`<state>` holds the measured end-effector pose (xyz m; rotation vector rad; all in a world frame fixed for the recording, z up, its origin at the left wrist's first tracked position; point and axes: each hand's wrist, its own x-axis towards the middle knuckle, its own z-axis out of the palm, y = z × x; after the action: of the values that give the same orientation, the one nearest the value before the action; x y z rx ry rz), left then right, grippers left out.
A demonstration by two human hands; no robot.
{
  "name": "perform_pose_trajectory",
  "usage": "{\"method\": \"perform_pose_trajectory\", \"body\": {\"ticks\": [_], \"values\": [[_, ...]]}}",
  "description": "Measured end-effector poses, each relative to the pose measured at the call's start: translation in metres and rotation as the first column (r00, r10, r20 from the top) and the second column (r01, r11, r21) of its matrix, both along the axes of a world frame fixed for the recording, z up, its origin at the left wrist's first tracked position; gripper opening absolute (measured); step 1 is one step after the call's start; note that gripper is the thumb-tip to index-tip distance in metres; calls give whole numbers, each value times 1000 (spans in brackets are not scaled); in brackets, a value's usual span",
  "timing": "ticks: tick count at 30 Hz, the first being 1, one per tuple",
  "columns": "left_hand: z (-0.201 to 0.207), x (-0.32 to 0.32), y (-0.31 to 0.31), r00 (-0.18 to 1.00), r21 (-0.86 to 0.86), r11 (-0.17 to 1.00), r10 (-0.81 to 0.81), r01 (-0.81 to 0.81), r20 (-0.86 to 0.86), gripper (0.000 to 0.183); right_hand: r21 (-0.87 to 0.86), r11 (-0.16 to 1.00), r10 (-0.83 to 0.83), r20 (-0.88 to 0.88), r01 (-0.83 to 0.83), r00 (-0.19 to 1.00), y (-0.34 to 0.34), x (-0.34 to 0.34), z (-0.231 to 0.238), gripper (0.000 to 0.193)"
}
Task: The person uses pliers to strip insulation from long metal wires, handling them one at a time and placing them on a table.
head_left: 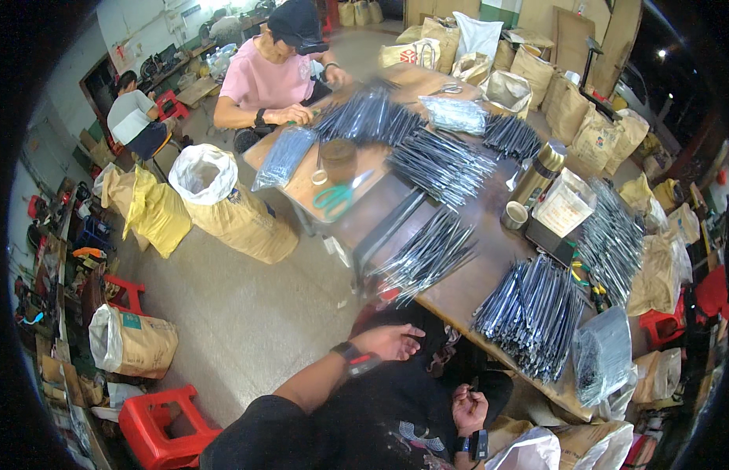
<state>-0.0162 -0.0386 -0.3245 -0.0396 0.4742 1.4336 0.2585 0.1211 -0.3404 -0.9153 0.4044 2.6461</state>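
My left hand is above my lap, beside the near table edge, fingers loosely apart and nothing visible in them. Lower and to the right, my right hand rests over my dark clothing with its fingers curled in; whether something small is inside is hidden. Closest to my left hand on the table lies a loose heap of thin, dark, shiny strips. A denser pile of similar strips sits to the right, near the edge. Beside it a clear plastic bag holds more of them.
A steel thermos, a cup and a white box stand on the table. Green-handled scissors lie at its left. Across from me a person in pink works. Sacks and a red stool occupy the floor.
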Motion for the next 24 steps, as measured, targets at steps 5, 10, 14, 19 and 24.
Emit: {"method": "perform_pose_trajectory", "body": {"ticks": [5,10,14,19,24], "values": [[5,0,-1,1000,17,1000,-6,6,-21,35,-7,1000,-8,-8,8,1000,-2,-1,7,18],[-4,-2,0,1000,45,999,-14,13,28,38,3,1000,2,1,-2,1000,0,1,-1,17],[-6,-1,-3,999,62,998,-10,7,51,42,15,1000,-5,11,5,1000,0,2,-2,16],[-6,0,-1,999,59,998,-23,20,43,42,-11,999,30,-16,-31,999,0,4,4,16],[-2,-3,0,1000,35,999,-26,25,10,45,33,999,11,18,-12,1000,1,3,-4,14]]}}
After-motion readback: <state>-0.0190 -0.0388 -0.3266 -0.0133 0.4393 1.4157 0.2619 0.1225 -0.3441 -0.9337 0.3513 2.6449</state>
